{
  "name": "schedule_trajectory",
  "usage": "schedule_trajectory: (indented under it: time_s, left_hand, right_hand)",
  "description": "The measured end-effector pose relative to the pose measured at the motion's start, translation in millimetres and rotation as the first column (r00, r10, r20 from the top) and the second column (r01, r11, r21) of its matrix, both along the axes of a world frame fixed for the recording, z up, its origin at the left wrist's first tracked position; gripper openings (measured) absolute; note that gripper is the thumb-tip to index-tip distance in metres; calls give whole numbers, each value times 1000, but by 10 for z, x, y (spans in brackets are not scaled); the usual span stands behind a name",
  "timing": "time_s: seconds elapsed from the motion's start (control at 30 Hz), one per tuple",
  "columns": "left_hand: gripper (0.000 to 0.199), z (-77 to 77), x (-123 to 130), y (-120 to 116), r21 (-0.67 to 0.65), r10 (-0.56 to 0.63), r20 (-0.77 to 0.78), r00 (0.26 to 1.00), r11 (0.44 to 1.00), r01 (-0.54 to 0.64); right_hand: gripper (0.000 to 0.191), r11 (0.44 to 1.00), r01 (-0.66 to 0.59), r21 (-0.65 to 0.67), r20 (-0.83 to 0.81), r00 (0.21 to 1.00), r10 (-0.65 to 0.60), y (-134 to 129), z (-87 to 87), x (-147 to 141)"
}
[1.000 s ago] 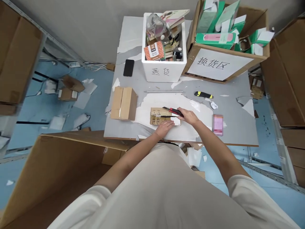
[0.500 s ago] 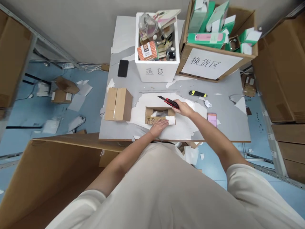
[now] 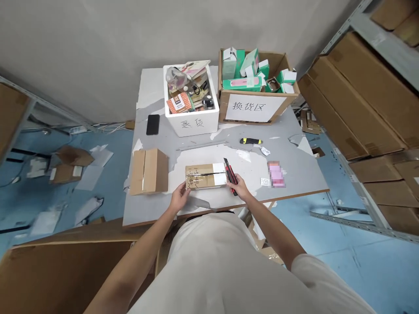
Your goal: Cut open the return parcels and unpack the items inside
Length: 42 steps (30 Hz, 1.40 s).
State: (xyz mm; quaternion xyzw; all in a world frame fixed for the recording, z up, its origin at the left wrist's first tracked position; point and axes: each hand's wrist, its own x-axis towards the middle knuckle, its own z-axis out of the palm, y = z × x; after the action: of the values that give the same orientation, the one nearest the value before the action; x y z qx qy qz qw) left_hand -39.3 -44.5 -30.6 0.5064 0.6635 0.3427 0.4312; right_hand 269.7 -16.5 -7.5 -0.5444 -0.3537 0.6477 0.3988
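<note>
While my left hand (image 3: pixel 180 197) is clamped on the near left corner of the small box (image 3: pixel 203 179), which lies on the near part of the table (image 3: pixel 299 172), right of the big box (image 3: pixel 149 172), that corner could slip if I pinch too lightly. Along the middle the flaps meet but look cut apart, so a tilt could spring them up and spill whatever is inside. At the right end my right hand (image 3: pixel 240 187) is wrapped round the red knife (image 3: pixel 231 176); with its blade bare, a turn of that wrist could score the white label (image 3: pixel 218 169) or nick my other hand.

Half a second ago the box gaped, showing something pale; now its top is closed. My left hand has gone from the near flap to the left corner, and the knife, then beyond the box pointing left, sits at its right end, pointing far
</note>
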Motion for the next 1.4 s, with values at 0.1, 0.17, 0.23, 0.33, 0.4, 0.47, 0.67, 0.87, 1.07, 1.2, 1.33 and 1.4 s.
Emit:
schedule_trajectory:
  time_s: [0.1,0.17,0.23,0.33,0.4,0.47,0.67,0.87,1.07,1.2,1.33,1.4]
  left_hand:
    - [60,167,96,71,12,83,5,997,996,-83]
    - [58,214,138,123,-4,130,-30,991,991,-130]
    - [59,174,181,188,-99,151,14,988,984,-149]
    - [60,23,247,275,-212,140,103,985,970,-116]
    - [60,-67,261,288,-233,114,140,984,969,-79]
    - [61,-125,227,238,-245,100,172,980,968,-56]
    - [67,-230,30,-183,-273,33,179,983,962,17]
    - [70,-360,185,-317,-222,-9,232,973,973,62]
    - [54,-150,195,-201,-137,62,145,987,990,-42]
    - [59,42,202,-61,25,34,-53,998,999,-33]
    - [57,50,333,29,3,29,-195,980,1000,-29]
    - [60,31,404,3,98,95,-272,958,993,-70]
  right_hand:
    - [58,999,4,31,14,1000,-5,9,69,14]
    - [58,998,41,51,29,999,-42,41,70,24]
    - [60,996,83,45,41,996,-85,94,22,15]
    - [62,992,127,-12,54,990,-126,184,-89,-17]
    - [63,990,134,-34,55,990,-132,210,-144,-18]
    - [61,991,135,-22,55,989,-134,175,-167,21]
    - [58,998,63,-13,103,993,-62,-210,-174,263]
    - [60,996,59,-66,154,987,-48,-385,-262,160]
    - [59,991,131,0,204,971,-129,-228,-102,43]
    - [53,988,141,58,370,916,-152,30,87,41]
    - [52,995,94,40,560,822,-100,247,98,2]
    - [51,996,80,41,602,793,-89,290,62,-12]
